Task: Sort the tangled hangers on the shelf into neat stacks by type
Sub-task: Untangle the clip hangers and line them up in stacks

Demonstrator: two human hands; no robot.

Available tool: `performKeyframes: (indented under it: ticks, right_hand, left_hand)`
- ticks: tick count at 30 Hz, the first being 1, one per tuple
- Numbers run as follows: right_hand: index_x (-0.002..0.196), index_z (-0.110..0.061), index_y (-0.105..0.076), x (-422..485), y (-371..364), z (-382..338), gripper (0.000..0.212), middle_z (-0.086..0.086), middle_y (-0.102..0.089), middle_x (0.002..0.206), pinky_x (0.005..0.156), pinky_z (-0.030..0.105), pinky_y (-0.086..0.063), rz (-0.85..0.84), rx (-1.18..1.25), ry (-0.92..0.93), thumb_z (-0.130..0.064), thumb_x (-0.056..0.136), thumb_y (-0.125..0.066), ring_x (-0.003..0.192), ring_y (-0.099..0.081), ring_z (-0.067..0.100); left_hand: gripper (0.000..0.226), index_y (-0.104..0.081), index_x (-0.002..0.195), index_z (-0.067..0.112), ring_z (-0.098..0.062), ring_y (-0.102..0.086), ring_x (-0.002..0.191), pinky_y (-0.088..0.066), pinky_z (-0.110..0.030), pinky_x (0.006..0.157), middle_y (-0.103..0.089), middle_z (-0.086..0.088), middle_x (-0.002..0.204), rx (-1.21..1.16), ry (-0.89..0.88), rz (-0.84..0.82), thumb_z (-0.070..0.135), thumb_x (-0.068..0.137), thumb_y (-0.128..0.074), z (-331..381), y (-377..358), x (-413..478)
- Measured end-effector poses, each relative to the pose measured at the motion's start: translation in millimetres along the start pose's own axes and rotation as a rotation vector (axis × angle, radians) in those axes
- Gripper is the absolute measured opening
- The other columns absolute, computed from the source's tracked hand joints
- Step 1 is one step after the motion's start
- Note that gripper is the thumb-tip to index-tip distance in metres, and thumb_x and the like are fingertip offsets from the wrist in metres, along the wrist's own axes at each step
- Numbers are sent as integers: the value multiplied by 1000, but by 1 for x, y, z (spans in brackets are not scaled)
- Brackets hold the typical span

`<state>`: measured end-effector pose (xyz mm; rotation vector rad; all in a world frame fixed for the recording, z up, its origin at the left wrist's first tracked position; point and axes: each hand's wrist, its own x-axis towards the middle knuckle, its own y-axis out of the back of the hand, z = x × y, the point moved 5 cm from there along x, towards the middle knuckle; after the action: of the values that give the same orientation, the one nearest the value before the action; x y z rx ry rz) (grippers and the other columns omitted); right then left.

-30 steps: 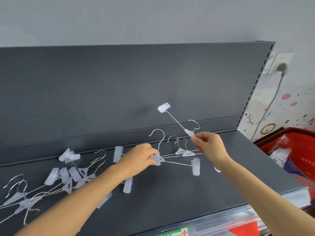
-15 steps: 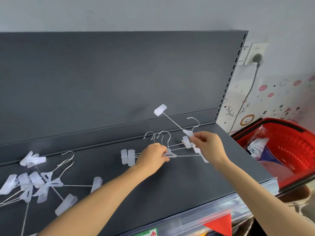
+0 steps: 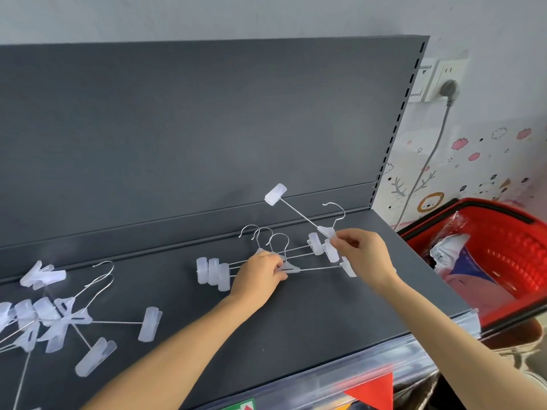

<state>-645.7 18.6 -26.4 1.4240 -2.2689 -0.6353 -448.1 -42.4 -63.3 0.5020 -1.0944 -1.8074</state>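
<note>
Since the earlier frames, the stacked hangers point(image 3: 291, 268) have been drawn closer together, and three left-end clips point(image 3: 212, 272) are now lined up side by side. The left hand point(image 3: 259, 276) is curled over the middle of this stack, with the plastic centre piece of the front hanger pinched between thumb and fingers. The rods of the stack are laid left to right, roughly parallel to the back panel point(image 3: 207, 128), and the three wire hooks are pointed toward that panel.

The right hand point(image 3: 365, 255) is held just beside the right-end clips of the stack. The centre piece of the raised hanger point(image 3: 300, 214) is pinched between its thumb and forefinger. The long axis of this hanger is tilted: the rod is directed up and to the left, one clip is lifted clear of the shelf point(image 3: 310, 327), and the hook is pointed up and to the right. The opposite end is hidden behind the hand.

The tangled hangers point(image 3: 56, 316) are located well apart at the left end of the shelf, with rods crossed in several directions. A red basket point(image 3: 503, 250) is positioned beyond the right end.
</note>
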Motion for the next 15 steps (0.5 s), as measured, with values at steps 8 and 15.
performKeyframes:
  ticks: [8, 15]
  right_hand:
    - [76, 0, -60, -3, -5, 0, 25, 3, -42, 59, 55, 26, -27, -29, -32, 38, -22, 88, -58, 55, -30, 14]
    - [83, 0, -63, -8, -9, 1, 25, 20, -57, 73, 61, 35, -39, -70, -176, 130, -23, 89, -60, 62, -44, 25]
  left_hand:
    - [20, -66, 89, 13, -18, -57, 87, -47, -33, 70, -60, 3, 93, 52, 13, 71, 33, 87, -63, 2, 2, -1]
    - [18, -70, 96, 12, -18, -57, 93, -42, -28, 74, -62, 2, 96, 26, -11, 191, 13, 92, -52, -32, 44, -9]
